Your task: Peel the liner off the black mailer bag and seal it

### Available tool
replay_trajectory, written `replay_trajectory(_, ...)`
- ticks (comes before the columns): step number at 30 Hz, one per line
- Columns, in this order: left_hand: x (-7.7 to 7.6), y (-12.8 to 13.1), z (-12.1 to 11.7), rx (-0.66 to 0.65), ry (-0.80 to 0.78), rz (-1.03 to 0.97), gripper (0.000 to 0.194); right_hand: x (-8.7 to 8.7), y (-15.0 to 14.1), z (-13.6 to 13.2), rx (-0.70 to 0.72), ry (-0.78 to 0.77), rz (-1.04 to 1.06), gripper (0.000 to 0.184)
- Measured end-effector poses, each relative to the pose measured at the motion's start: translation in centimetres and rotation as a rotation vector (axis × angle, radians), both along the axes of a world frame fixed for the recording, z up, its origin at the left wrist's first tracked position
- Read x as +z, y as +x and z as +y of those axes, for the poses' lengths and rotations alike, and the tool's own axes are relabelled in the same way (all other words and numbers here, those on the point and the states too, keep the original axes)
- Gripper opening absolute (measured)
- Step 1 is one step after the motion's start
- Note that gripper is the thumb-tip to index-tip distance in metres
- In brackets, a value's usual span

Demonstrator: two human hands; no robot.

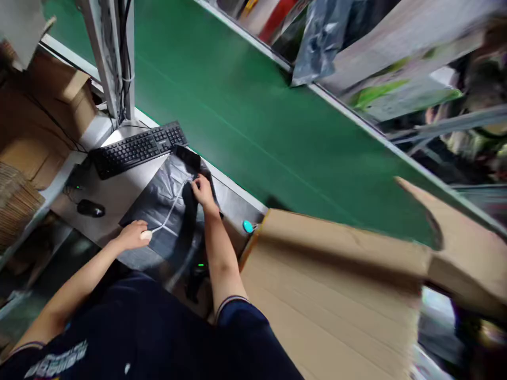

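Note:
A grey plastic mailer bag (162, 203) lies flat on the metal work table (119, 192). My left hand (132, 236) rests on the bag's near edge, fingers curled around the end of a thin white strip (170, 211) that runs across the bag. My right hand (203, 191) is at the bag's far end, fingers pinched on the other end of that strip. A dark flat item (187, 157) sits just beyond the right hand at the bag's top edge.
A black keyboard (137, 148) and a black mouse (90, 209) lie left of the bag. A green conveyor belt (245, 111) runs behind the table. An open cardboard box (336, 285) stands to the right, a teal round object (247, 226) beside it. Cardboard piles sit at far left.

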State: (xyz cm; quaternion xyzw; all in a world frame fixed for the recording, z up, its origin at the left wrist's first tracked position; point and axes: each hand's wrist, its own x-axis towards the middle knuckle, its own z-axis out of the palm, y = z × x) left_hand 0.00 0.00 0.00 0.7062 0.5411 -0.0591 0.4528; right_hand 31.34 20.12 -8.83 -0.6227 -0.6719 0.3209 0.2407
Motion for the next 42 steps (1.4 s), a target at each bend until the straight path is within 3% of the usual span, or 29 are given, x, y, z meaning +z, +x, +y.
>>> replay_trajectory(4,-0.1,3.8,1.4,-0.026,0.045,-0.022,0.019,0.4,2.4,2.1,-0.023,0.001,0.024,0.024)
replay_trajectory(9,-0.6,5.6,0.6,-0.087,-0.021,-0.046,0.012,-0.4,0.2,1.3,0.022,-0.143,0.253,0.035)
replay_trajectory(15,-0.2,4.4,-3.7,-0.051,-0.064,-0.021,0.003,-1.1,0.8,0.9,-0.145,-0.149,0.101,0.027)
replay_trajectory(21,1.1,1.7,-6.8,-0.022,-0.099,0.064,0.003,-0.8,2.6,0.3,-0.026,-0.060,0.078,0.022)
replay_trajectory(25,1.7,1.6,-6.0,-0.009,-0.096,0.128,0.015,-0.8,3.8,1.2,0.042,-0.011,-0.023,0.018)
replay_trajectory(30,3.1,4.4,-2.6,-0.081,-0.087,0.289,0.030,-0.5,7.2,3.7,0.089,-0.060,-0.160,0.015)
replay_trajectory(34,3.9,6.3,-0.9,-0.119,-0.111,0.364,0.035,0.1,8.8,3.7,0.078,-0.089,-0.211,0.014)
replay_trajectory(38,4.2,6.3,-1.5,-0.118,-0.019,0.341,0.032,0.7,7.6,3.4,-0.007,0.026,-0.221,0.013)
replay_trajectory(42,4.3,5.5,-3.1,0.023,-0.004,0.365,0.026,0.9,4.9,5.7,-0.066,-0.010,-0.231,0.013)
